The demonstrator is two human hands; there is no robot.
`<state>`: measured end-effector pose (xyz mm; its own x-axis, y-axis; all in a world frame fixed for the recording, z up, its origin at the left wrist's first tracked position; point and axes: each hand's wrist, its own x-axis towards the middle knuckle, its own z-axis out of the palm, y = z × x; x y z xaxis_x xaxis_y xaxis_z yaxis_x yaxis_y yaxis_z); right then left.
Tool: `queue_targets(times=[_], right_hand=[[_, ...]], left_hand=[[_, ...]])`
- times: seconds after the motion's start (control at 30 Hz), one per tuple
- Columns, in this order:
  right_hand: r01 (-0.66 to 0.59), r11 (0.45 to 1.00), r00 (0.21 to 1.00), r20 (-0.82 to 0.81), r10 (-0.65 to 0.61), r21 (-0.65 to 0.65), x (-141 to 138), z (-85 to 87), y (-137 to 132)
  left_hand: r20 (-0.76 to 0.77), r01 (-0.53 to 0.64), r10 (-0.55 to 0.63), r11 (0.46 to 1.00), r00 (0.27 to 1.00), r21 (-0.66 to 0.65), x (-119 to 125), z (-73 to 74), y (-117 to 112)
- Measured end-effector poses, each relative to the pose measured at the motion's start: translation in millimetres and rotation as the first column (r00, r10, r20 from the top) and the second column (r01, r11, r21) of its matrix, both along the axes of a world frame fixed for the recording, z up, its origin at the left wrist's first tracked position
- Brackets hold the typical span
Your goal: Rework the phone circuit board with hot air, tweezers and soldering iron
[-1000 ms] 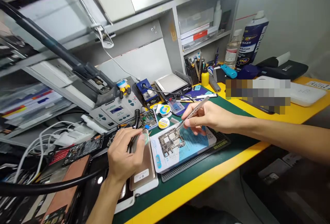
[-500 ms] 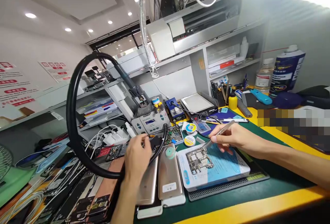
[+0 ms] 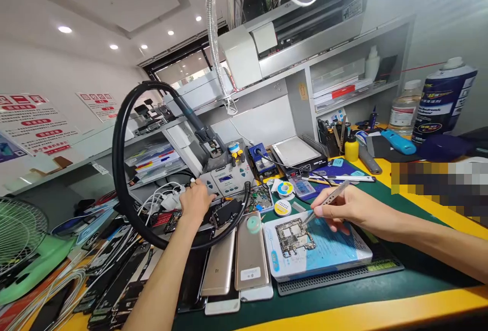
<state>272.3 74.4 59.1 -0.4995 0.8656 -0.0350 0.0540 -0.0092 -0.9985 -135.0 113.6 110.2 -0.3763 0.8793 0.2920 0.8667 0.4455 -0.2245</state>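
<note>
My right hand point(image 3: 353, 209) pinches steel tweezers point(image 3: 328, 201), their tip just above a bare phone logic board point(image 3: 295, 237). The board lies on a blue and white printed repair mat point(image 3: 331, 254). My left hand point(image 3: 196, 201) is at the left end of a grey rework station point(image 3: 229, 178), with its fingers close to the station's front and white cables. No tool shows in that hand. A black hose point(image 3: 125, 183) loops past it. Two gold phones point(image 3: 219, 272) point(image 3: 249, 257) lie face down just below the board's mat, between my hands.
A dark green bench mat point(image 3: 392, 219) covers the yellow bench. Solder spools point(image 3: 285, 188), a heating plate point(image 3: 295, 150), bottles point(image 3: 406, 107) and a spray can point(image 3: 444, 99) stand behind. Loose boards and cables point(image 3: 114, 275) fill the lower left, beside a green fan point(image 3: 19, 229).
The view has swung up and to the left. My left hand has moved away from the gold phone, up toward the rework station. My right hand stays over the board with the tweezers.
</note>
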Motion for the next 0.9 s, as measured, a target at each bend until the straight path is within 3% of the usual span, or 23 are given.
queue_targets(times=[0.17,0.4,0.67,0.77,0.9], right_hand=[[-0.040,0.999,0.999,-0.020,0.040,-0.020,-1.3,0.3,-5.3],[-0.036,0.999,0.999,-0.027,0.036,-0.007,-2.6,4.9,-6.6],[-0.035,0.999,0.999,0.003,0.035,-0.007,-4.9,2.5,-9.0],[-0.042,0.999,0.999,0.019,0.042,-0.003,-4.3,1.0,-7.2],[-0.046,0.999,0.999,0.022,0.046,-0.004,-3.3,0.6,-5.8]], left_hand=[[0.052,-0.052,0.055,0.997,0.997,-0.058,-1.1,0.4,2.3],[0.095,-0.071,0.083,0.990,0.992,-0.121,-5.8,18.1,13.4],[0.043,-0.052,0.054,0.997,0.998,-0.060,2.4,4.5,-3.3],[0.054,-0.035,0.040,0.994,0.998,-0.101,0.0,19.0,-1.7],[0.057,-0.022,0.027,0.995,0.998,-0.096,-3.3,52.9,1.8]])
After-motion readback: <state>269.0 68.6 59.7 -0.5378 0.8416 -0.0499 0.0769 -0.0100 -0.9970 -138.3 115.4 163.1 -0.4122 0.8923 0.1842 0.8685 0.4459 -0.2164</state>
